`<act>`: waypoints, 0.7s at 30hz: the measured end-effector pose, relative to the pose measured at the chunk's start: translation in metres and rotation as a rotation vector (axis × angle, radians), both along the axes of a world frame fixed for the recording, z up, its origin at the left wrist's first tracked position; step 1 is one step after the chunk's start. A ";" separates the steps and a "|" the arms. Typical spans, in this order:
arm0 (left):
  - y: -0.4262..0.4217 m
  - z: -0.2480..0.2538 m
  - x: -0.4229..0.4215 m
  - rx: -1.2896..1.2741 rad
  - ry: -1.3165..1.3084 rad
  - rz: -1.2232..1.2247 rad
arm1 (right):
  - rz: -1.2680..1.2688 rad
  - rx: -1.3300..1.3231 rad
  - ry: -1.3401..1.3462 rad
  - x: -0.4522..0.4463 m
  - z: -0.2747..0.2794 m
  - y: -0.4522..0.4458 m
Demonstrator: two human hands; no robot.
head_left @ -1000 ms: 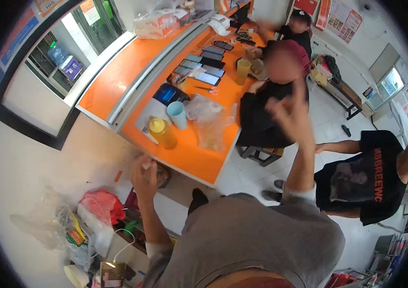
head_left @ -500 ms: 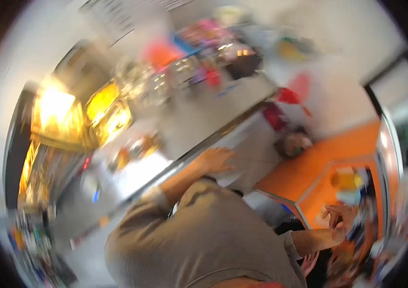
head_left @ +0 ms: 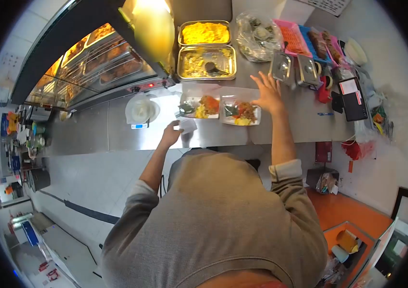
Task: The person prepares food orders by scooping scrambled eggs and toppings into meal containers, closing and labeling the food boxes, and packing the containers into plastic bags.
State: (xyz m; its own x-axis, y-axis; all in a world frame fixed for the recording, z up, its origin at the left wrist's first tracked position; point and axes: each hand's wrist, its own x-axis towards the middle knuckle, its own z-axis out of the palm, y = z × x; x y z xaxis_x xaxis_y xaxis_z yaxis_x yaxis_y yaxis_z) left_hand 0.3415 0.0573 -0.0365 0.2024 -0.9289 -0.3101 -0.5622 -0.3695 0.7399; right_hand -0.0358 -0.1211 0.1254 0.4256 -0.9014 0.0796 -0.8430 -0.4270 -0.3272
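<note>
Two open white boxes with food, the left box point(head_left: 204, 116) and the right box point(head_left: 225, 123), stand side by side on the steel counter. My left hand point(head_left: 170, 135) is at the counter's front edge, below the left box, its fingers pinched at a white paper slip point(head_left: 188, 126). Spread fingers show on my right hand point(head_left: 270, 96), raised beside the right box and holding nothing. A scale point(head_left: 139, 126) with a round white container point(head_left: 140, 109) on it lies to the left.
Behind the boxes are two metal trays of yellow food point(head_left: 206, 33) point(head_left: 185, 69). A lit glass food warmer point(head_left: 103, 72) stands left. Plastic bag point(head_left: 257, 41), lidded metal containers point(head_left: 307, 69), coloured baskets point(head_left: 293, 38) and a tablet point(head_left: 353, 98) fill the right.
The view has swung from the orange table with phones and other people to the steel counter. My left hand is now by the left box, my right hand beside the right box.
</note>
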 end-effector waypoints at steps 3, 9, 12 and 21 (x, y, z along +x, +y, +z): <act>0.001 -0.045 0.032 0.199 0.502 0.506 | -0.084 -0.047 0.001 0.032 -0.009 0.000; -0.029 -0.091 -0.003 0.088 0.349 0.633 | -0.795 -0.192 -0.481 -0.058 -0.059 0.028; -0.020 -0.095 0.003 0.193 0.691 0.759 | -1.089 -0.154 -0.604 -0.126 -0.106 0.049; -0.023 0.086 -0.070 -0.702 0.339 0.585 | -1.329 -0.142 -0.553 -0.292 -0.192 0.010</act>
